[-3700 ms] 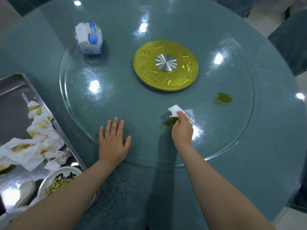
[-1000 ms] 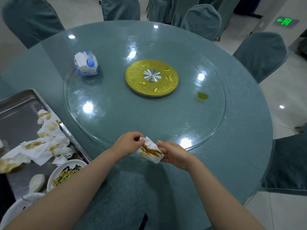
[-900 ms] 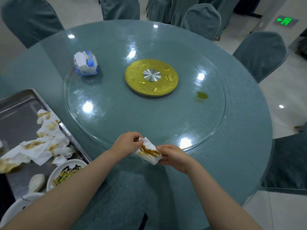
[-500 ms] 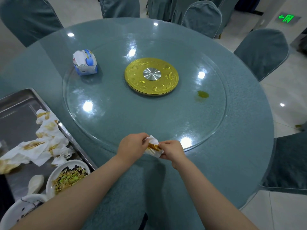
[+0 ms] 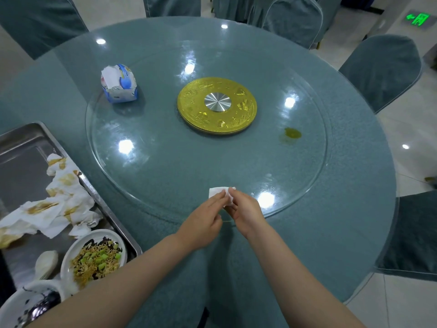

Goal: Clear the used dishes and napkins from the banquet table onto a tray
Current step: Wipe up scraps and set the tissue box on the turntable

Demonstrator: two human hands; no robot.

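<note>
A small folded white napkin (image 5: 218,193) sits between my two hands at the near edge of the glass turntable (image 5: 165,162). My left hand (image 5: 203,222) pinches its left side and my right hand (image 5: 246,213) pinches its right side. The metal tray (image 5: 26,140) lies at the left and holds several stained napkins (image 5: 54,204), a white plate of leftover noodles (image 5: 94,256), a white spoon (image 5: 46,263) and a dark-patterned bowl (image 5: 30,306). A yellow-green sauce spot (image 5: 292,133) stays on the turntable's right side.
A blue-and-white tissue pack (image 5: 119,84) stands on the turntable at the back left. A gold disc (image 5: 216,105) with a silver hub marks the centre. Teal-covered chairs (image 5: 383,69) ring the round table (image 5: 354,209).
The right hand wiped a green spot on the glass, then both hands drew the napkin to the near edge. Its stained side has been folded inward, leaving a smaller white wad.
</note>
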